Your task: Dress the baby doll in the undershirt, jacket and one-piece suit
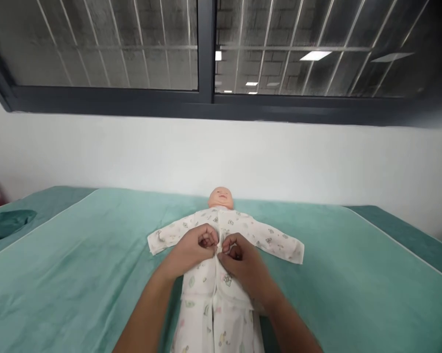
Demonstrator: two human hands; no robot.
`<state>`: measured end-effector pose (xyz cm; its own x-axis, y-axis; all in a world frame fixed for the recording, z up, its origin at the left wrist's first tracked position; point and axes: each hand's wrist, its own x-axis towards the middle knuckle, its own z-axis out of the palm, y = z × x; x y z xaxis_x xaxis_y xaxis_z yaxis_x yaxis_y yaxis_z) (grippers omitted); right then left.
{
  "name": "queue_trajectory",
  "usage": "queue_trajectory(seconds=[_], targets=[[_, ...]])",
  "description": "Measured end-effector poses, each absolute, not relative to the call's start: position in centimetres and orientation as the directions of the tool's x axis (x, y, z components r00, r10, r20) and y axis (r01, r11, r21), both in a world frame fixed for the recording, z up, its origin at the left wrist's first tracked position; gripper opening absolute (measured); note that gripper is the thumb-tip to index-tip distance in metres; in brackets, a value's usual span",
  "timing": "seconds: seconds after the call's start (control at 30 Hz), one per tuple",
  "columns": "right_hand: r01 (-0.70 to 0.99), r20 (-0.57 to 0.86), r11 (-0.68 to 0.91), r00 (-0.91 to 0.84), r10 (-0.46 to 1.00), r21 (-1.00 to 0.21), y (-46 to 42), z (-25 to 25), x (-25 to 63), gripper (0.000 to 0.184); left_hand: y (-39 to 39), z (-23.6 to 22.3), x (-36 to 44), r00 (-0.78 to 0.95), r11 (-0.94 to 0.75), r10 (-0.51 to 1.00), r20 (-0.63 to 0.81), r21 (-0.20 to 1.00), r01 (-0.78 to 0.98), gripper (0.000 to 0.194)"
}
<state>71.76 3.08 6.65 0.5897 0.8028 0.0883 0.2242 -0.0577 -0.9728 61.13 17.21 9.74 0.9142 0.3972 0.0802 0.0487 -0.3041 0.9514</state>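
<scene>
Two sets of fingers (208,230) (232,239) pinch a shirt (202,274) over green sheeting (96,264) below a window (206,63).

readable text: none | labels, brands, numbers, signs: none legible | white top (202,279), right-side print (227,280): too small to read

Doll (221,200): on its back on green sheet (107,235), head at far end. White top (205,280): long-sleeved, small scattered prints; front opening runs down the middle; both sleeves spread outward, slanting toward near side. Hem overlaps white bottoms (233,331), printed in pale colours, center line lengthwise, lower end out of view.
</scene>
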Motion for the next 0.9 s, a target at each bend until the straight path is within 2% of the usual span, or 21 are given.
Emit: queue_trajectory(seconds=[0.2,0.37,0.43,0.53,0.6,0.67,0.73,0.9], targets=[[0.059,0.034,0.002,0.54,0.841,-0.998,2.7,6.9,72.0,0.015,17.3,10.3,60.7,0.938,-0.221,0.344,0.037,0.974,0.042,0.008],[0.048,0.026,-0.001,0.555,0.831,-0.999,2.8,6.9,71.7,0.018,17.4,10.3,60.6,0.945,-0.31,0.325,0.04,0.948,0.066,0.008],[0.078,0.05,0.004,0.604,0.795,-0.997,2.6,6.8,72.1,0.019,17.9,9.6,60.8,0.906,-0.419,0.41,0.109,0.905,0.081,0.007],[0.278,0.191,-0.056,0.778,0.598,-0.959,2.2,5.7,74.5,0.021,19.1,7.7,61.6,0.737,-0.574,0.614,0.282,0.801,0.172,0.014],[0.453,0.324,-0.188,0.819,0.474,-0.872,2.2,4.1,76.8,0.031,20.0,6.1,62.3,0.612,-0.672,0.683,0.399,0.671,0.313,0.028],[0.631,0.446,-0.301,0.743,0.499,-0.715,2.5,2.1,79.0,0.041,20.8,4.6,62.9,0.571,-0.726,0.684,0.453,0.497,0.476,0.042],[0.725,0.482,-0.396,0.678,0.555,-0.563,3.0,0.4,80.5,0.048,21.4,3.5,63.0,0.576,-0.724,0.688,0.441,0.357,0.591,0.047],[0.782,0.433,-0.533,0.624,0.651,-0.324,2.3,-1.5,82.7,0.052,23.4,2.4,60.5,0.634,-0.707,0.698,0.333,0.176,0.685,0.046]])
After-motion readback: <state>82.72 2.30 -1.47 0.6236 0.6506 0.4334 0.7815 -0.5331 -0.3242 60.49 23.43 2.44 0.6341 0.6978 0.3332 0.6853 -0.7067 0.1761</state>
